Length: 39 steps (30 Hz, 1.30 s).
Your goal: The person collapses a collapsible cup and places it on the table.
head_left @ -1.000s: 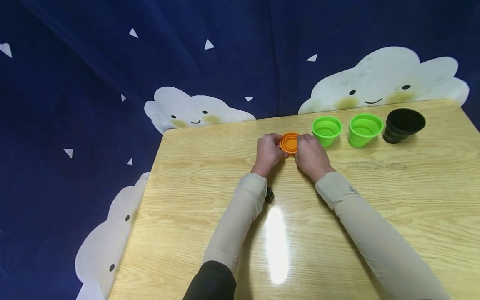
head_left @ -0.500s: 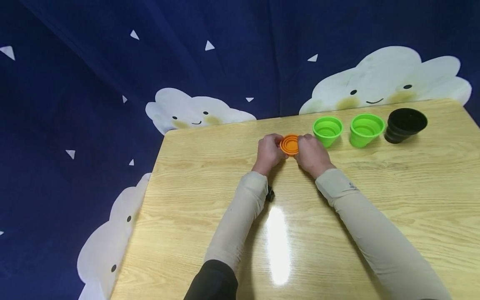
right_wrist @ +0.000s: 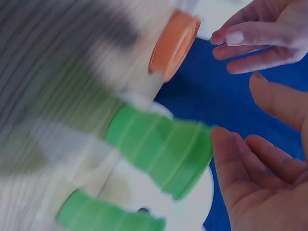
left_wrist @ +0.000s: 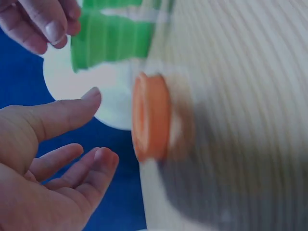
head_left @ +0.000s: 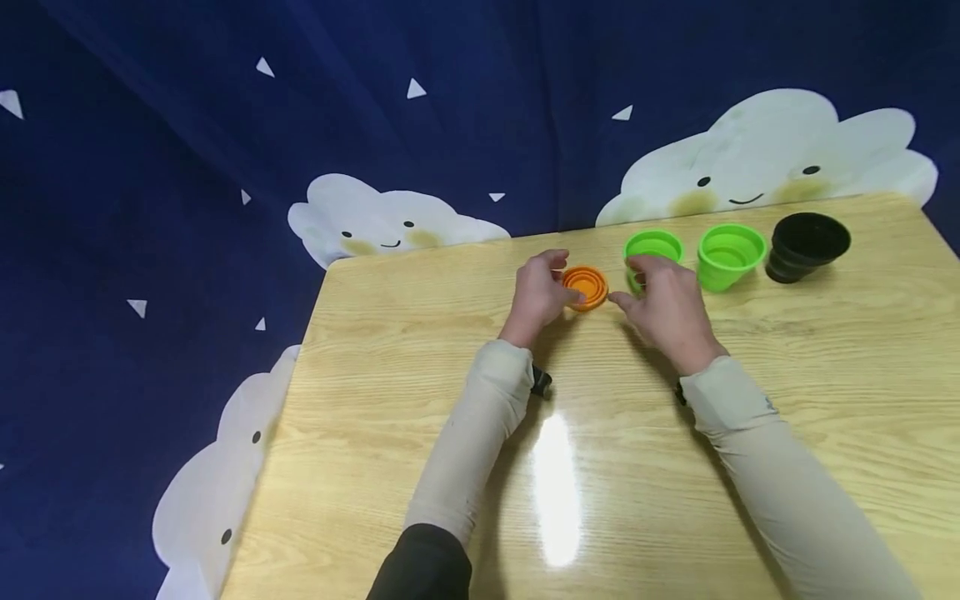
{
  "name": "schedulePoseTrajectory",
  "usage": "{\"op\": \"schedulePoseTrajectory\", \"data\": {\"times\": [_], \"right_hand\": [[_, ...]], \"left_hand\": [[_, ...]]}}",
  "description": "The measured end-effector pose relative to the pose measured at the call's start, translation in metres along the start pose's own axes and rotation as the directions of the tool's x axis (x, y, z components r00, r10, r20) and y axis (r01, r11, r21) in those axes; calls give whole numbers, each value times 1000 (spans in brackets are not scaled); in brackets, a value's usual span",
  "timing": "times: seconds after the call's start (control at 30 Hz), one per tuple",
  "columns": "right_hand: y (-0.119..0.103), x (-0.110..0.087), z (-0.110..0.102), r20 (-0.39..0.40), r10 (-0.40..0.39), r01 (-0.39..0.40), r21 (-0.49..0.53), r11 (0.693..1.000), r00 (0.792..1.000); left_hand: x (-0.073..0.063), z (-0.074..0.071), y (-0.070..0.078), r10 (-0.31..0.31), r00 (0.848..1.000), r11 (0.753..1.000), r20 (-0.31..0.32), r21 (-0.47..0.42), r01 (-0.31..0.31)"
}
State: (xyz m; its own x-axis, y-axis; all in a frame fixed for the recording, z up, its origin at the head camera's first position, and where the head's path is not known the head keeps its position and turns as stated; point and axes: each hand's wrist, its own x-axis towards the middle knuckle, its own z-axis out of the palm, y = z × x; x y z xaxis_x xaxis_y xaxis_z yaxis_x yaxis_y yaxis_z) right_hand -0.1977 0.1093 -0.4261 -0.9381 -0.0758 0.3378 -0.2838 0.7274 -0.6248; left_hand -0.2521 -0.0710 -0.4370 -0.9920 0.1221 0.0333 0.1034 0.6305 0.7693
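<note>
An orange collapsible cup (head_left: pixel 586 288), folded flat into a thick ring, lies on the table. My left hand (head_left: pixel 534 292) hovers just left of it, thumb and fingers spread; the left wrist view shows a gap between this hand and the orange cup (left_wrist: pixel 151 118). To its right my right hand (head_left: pixel 670 310) is held with parted fingers in front of the nearer green collapsible cup (head_left: pixel 654 242), covering part of it in the head view. In the right wrist view the fingertips are close to the rim of that green cup (right_wrist: pixel 161 149); whether they touch it I cannot tell.
Farther right stand a second extended green cup (head_left: pixel 730 257) and a black one (head_left: pixel 808 244), in a row near the back edge of the wooden table (head_left: pixel 390 358). A dark blue curtain (head_left: pixel 450 125) with white clouds hangs behind.
Both hands have let go of the orange cup, which stays on the table. The right hand has moved right to the nearer green cup; the left has barely shifted, its fingers spreading.
</note>
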Motion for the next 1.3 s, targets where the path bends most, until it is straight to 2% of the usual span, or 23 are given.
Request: {"op": "schedulePoseTrajectory", "data": {"times": [0.17, 0.3, 0.43, 0.7, 0.83, 1.03, 1.17, 1.3], "right_hand": [[10, -1, -15, -104, 77, -75, 24, 997, 992], [17, -2, -19, -140, 96, -94, 19, 995, 985], [23, -2, -19, -146, 123, -123, 14, 992, 982], [33, 0, -15, -144, 147, -149, -6, 989, 979], [37, 1, -12, -135, 160, -158, 21, 987, 978], [41, 4, -10, -120, 213, -208, 53, 977, 970], [42, 4, -11, -119, 233, -227, 66, 972, 965], [41, 4, -15, -129, 228, -216, 100, 971, 965]], "left_hand": [[1, 10, 16, 58, 998, 995, -19, -83, -59], [4, 21, 24, 54, 998, 991, -15, -124, -55], [7, 32, 30, 20, 1000, 990, 4, -139, -20], [12, 45, 36, 35, 998, 979, 50, -204, -24], [13, 49, 39, 29, 999, 969, 38, -246, -19], [12, 55, 41, 19, 999, 937, 41, -350, -3], [12, 56, 42, 11, 999, 926, 44, -377, 6], [12, 55, 45, 28, 999, 921, 43, -390, -9]]}}
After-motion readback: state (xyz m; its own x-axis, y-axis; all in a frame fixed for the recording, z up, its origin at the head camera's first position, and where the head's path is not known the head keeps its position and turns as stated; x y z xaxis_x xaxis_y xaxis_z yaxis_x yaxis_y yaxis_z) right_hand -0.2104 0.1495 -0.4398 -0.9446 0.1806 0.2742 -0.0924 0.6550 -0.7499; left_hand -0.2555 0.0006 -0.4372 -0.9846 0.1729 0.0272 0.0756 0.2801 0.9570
